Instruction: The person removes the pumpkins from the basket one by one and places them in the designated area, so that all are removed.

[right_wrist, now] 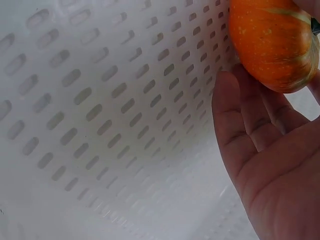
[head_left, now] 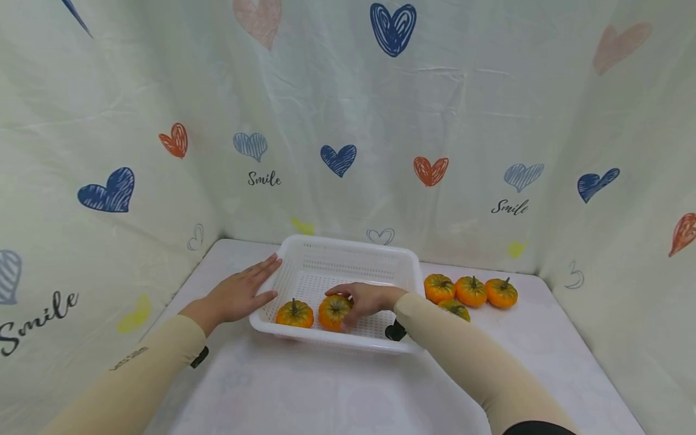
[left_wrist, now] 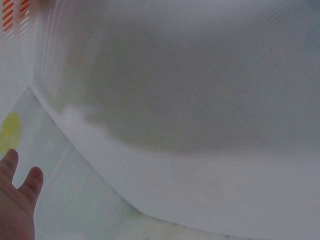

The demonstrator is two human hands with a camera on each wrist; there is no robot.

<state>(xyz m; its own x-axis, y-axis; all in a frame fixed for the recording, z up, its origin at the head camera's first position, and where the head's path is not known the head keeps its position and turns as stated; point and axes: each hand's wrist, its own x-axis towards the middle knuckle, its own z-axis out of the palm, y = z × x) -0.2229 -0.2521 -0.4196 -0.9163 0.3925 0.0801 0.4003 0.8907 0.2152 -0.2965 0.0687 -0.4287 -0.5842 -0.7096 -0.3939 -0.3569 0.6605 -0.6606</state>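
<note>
The left hand [head_left: 244, 294] is lying with its fingers spread and straight at the basket's [head_left: 326, 341] left rim, probably to steady it; firm contact is hard to confirm. The right hand [head_left: 370, 300] is curling its fingers round a pumpkin [head_left: 331, 310] inside, likely gripping its sides to control the round shape. A second pumpkin [head_left: 295, 314] is sitting just to its left, and four loose pumpkins [head_left: 470, 292] are resting on the table [head_left: 337, 393] to the basket's right. The right wrist view is revealing fingers against the held pumpkin's flank, hidden from the head view; the left wrist view is showing orange through the basket's slots.
</note>
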